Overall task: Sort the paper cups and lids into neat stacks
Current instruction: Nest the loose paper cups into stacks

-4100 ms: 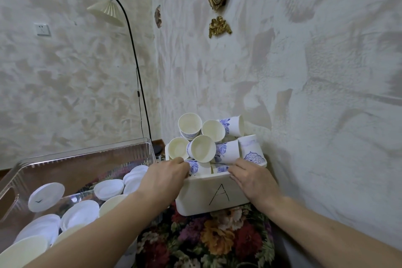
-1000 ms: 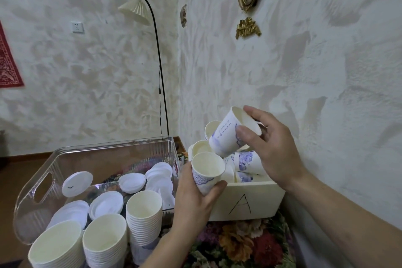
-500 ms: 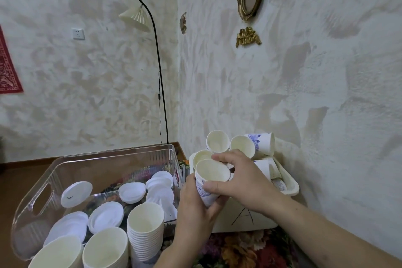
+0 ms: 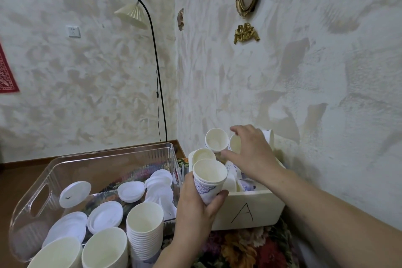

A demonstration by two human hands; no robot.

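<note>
My left hand (image 4: pixel 195 209) grips a small nested stack of blue-patterned paper cups (image 4: pixel 208 180), upright, just left of the white box marked A (image 4: pixel 245 213). Several loose cups (image 4: pixel 216 142) lie jumbled in that box. My right hand (image 4: pixel 252 154) reaches over them with thumb and fingers spread on either side of one cup's mouth (image 4: pixel 236 143); no closed grip shows. White lids (image 4: pixel 130 189) lie scattered in the clear plastic bin (image 4: pixel 108 154) on the left.
Three stacks of plain white cups (image 4: pixel 144 228) stand at the near edge of the clear bin. A flower-patterned cloth (image 4: pixel 239 246) covers the surface under the box. The wall runs close along the right, and a floor lamp (image 4: pixel 156 85) stands in the corner.
My right hand set its cup into the one in my left hand, then let go and moved back over the cups in the box. My left hand stayed put.
</note>
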